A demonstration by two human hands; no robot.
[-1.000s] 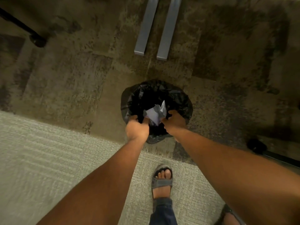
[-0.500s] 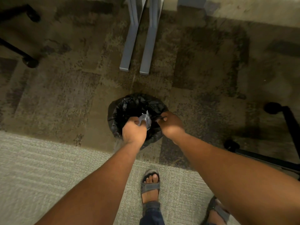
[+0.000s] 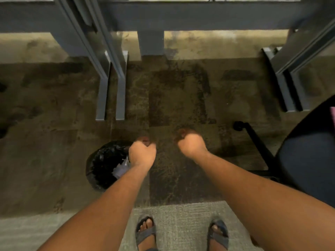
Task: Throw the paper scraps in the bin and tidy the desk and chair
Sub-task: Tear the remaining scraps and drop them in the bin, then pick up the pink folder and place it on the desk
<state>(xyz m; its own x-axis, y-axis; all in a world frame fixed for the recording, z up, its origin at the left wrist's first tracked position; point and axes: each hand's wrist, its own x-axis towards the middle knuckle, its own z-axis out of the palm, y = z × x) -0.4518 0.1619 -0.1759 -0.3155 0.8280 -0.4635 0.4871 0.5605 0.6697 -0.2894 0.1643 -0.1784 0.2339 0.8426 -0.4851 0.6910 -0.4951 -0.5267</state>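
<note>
A small round bin (image 3: 101, 163) lined with a black bag stands on the carpet at lower left. Pale paper scraps (image 3: 120, 169) lie inside it, partly hidden by my left forearm. My left hand (image 3: 142, 153) hovers over the bin's right rim, fingers curled shut, nothing visible in it. My right hand (image 3: 191, 144) is farther right above bare carpet, also curled shut and holding nothing I can see. A dark blue office chair (image 3: 308, 154) stands at the right edge.
Grey metal desk legs (image 3: 110, 87) rise at upper left, another pair (image 3: 288, 82) at upper right, with a grey panel across the top. The chair's black base arm and caster (image 3: 239, 125) reach toward my right hand. My sandalled feet stand on lighter carpet.
Both hands have let go of the paper scraps and lifted off the bin, moving right. The scraps now lie in the bin. The view has swung up and right, bringing the chair in.
</note>
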